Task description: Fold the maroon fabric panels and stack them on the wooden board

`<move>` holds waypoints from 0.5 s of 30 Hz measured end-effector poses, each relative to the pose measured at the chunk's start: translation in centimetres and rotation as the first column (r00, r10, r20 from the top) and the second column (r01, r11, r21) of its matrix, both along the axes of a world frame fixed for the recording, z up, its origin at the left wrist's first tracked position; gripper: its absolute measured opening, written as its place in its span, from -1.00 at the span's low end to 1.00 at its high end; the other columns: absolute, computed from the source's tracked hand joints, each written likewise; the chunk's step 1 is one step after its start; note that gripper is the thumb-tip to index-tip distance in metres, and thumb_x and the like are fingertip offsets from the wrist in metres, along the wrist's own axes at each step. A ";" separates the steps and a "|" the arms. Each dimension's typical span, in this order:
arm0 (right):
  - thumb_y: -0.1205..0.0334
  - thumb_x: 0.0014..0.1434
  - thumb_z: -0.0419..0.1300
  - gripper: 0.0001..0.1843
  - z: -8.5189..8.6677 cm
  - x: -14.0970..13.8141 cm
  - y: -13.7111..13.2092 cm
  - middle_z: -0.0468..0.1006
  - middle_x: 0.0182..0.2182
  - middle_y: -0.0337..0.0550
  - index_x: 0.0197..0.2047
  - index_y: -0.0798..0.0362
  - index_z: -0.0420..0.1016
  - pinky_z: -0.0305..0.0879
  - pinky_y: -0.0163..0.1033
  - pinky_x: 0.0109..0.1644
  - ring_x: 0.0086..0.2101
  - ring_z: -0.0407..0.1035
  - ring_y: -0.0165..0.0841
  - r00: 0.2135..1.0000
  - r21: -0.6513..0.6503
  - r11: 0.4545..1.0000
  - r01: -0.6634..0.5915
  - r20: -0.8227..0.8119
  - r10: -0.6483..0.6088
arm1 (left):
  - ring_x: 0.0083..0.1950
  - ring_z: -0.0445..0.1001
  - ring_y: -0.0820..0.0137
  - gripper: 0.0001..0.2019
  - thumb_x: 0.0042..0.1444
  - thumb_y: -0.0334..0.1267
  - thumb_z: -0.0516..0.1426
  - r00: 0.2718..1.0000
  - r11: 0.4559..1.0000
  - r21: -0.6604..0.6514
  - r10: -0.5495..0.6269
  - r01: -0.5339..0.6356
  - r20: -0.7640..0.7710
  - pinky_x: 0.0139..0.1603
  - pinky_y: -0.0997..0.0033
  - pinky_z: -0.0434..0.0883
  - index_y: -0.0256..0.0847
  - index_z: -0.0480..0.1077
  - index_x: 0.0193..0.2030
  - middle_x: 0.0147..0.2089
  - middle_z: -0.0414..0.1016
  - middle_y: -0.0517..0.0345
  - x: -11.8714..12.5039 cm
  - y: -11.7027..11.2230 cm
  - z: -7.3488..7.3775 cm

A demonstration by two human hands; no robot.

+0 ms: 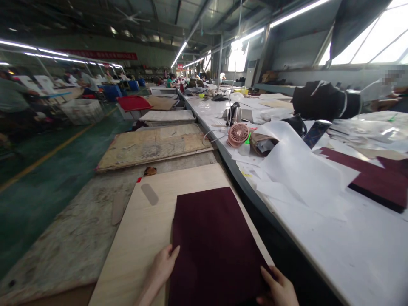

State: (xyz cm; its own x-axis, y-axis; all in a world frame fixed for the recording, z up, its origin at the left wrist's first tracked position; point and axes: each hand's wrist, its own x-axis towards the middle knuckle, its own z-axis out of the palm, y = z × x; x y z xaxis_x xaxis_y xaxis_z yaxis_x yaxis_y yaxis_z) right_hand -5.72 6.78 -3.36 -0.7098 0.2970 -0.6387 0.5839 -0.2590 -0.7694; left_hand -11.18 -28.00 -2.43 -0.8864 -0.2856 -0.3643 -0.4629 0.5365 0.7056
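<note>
A dark maroon rectangular piece of fabric (210, 242) lies flat on a pale wooden board (146, 225) in front of me; whether it is one layer or a stack I cannot tell. At its left edge my left hand (164, 263) pinches the border, thumb on top and the other fingers curled at the side. My right hand (277, 284) holds the lower right edge with its fingers bent around it. Part of that hand is cut off by the bottom of the view. A grey rounded strip (149, 194) rests on the board's upper left.
To the right runs a long white table (318, 242) with translucent sheets (302, 157), more maroon pieces (372, 178), a pink fan (238, 134) and a green-tipped bottle (245, 146). A dark gap separates it from my board. Worn boards (153, 144) lie beyond. People work in the background.
</note>
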 end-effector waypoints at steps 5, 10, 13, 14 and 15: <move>-0.19 -0.30 0.37 -0.30 0.4 -0.1 -0.4 0.34 -0.61 -0.42 -0.15 0.02 0.33 0.41 -0.20 -0.65 -0.70 0.28 -0.41 0.996 0.073 0.996 0.054 -0.073 -0.049 | -0.40 0.40 0.37 -0.69 0.22 -0.06 -0.04 0.987 0.974 -0.196 -0.133 0.112 -0.096 -0.32 0.47 0.23 -0.18 0.30 -0.43 -0.48 0.41 0.18 -0.3 0.0 -0.5; -0.18 -0.37 0.39 -0.27 -0.2 -0.4 -0.6 0.35 -0.63 -0.40 -0.17 0.04 0.32 0.44 -0.15 -0.66 -0.70 0.29 -0.38 0.997 0.071 0.995 0.075 -0.014 -0.074 | -0.54 0.22 0.44 -0.68 0.18 -0.12 0.01 0.991 0.963 -0.242 -0.129 0.116 -0.041 -0.46 0.48 0.07 -0.15 0.14 -0.57 -0.65 0.13 0.32 -1.1 -0.3 -1.6; -0.19 -0.34 0.38 -0.31 -0.6 -0.4 -0.5 0.35 -0.63 -0.39 -0.20 0.03 0.34 0.44 -0.15 -0.66 -0.68 0.30 -0.37 0.998 0.073 0.995 0.066 -0.017 -0.065 | -0.55 0.19 0.44 -0.66 0.17 -0.09 0.01 0.992 0.967 -0.227 -0.126 0.116 -0.028 -0.47 0.47 0.04 -0.14 0.11 -0.58 -0.65 0.09 0.34 -1.4 -0.5 -2.1; -0.20 -0.33 0.38 -0.32 -0.7 -0.3 -0.5 0.35 -0.63 -0.39 -0.21 0.04 0.35 0.44 -0.16 -0.66 -0.68 0.30 -0.37 0.998 0.073 0.995 0.062 -0.019 -0.061 | -0.55 0.19 0.44 -0.66 0.17 -0.08 0.01 0.992 0.968 -0.220 -0.126 0.117 -0.024 -0.47 0.47 0.04 -0.14 0.11 -0.58 -0.65 0.09 0.34 -1.4 -0.5 -2.2; -0.20 -0.32 0.37 -0.33 -0.8 -0.3 -0.5 0.36 -0.63 -0.38 -0.21 0.04 0.35 0.44 -0.16 -0.66 -0.68 0.30 -0.38 0.998 0.076 0.995 0.060 -0.020 -0.059 | -0.55 0.19 0.44 -0.66 0.16 -0.07 0.01 0.992 0.970 -0.213 -0.126 0.118 -0.021 -0.48 0.47 0.04 -0.14 0.11 -0.58 -0.65 0.09 0.34 -1.4 -0.6 -2.4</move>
